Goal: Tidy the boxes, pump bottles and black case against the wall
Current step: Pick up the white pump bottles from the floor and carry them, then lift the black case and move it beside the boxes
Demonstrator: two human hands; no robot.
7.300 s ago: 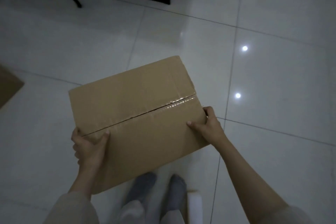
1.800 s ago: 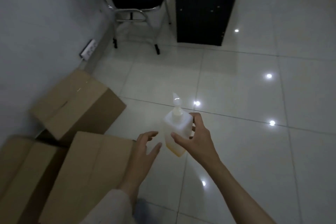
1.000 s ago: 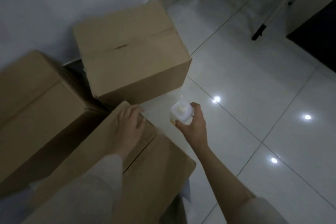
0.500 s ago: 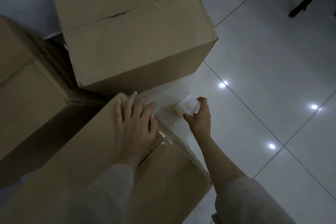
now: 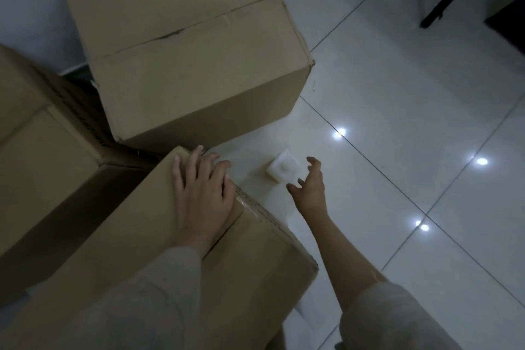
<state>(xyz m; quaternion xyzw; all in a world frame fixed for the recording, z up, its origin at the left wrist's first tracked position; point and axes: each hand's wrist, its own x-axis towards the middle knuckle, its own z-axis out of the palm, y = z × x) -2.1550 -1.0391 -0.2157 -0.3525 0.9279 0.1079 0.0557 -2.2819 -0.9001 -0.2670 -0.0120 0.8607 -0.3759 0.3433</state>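
Note:
Three cardboard boxes crowd the left of the head view. A large box stands against the wall, another box sits at the far left, and the nearest box lies under my arm. My left hand rests flat on the near box's top corner, fingers spread. A white pump bottle stands on the floor tiles in the gap beside the boxes, seen from above. My right hand hovers just right of the bottle, fingers spread and apart from it, holding nothing. No black case is visible.
The grey wall runs along the upper left behind the boxes. A black chair foot and a dark cabinet corner sit at the upper right. Glossy white floor tiles spread to the right, dotted with light reflections.
My right hand has let go of the pump bottle and drawn back slightly; the bottle now stands alone on the floor. My left hand stays on the near box.

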